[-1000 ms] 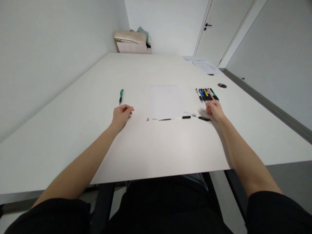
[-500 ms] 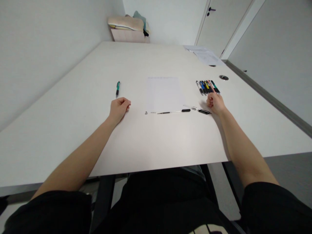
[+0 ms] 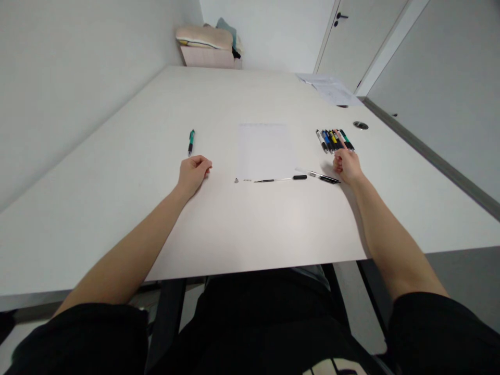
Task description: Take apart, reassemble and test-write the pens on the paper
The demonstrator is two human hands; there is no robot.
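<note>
My left hand [image 3: 194,173] rests on the table, loosely closed with nothing seen in it. Just beyond it lies a green and black pen [image 3: 191,142]. My right hand [image 3: 347,164] is curled into a fist on the right, also with nothing visible in it. Its knuckles are close to a row of several coloured pens [image 3: 332,140]. Pen parts lie in a line between the hands: a small cone tip [image 3: 236,180], a spring [image 3: 247,180], an ink refill [image 3: 272,180], a black grip sleeve [image 3: 300,177] and a clear and black pen barrel [image 3: 324,177] near my right hand.
A white sheet of paper [image 3: 265,148] lies mid-table, beyond the pen parts. More papers [image 3: 332,89] are at the far right, near a round cable hole [image 3: 360,125]. A wall borders the left side of the white table [image 3: 250,224]. Folded bedding [image 3: 205,38] sits behind it.
</note>
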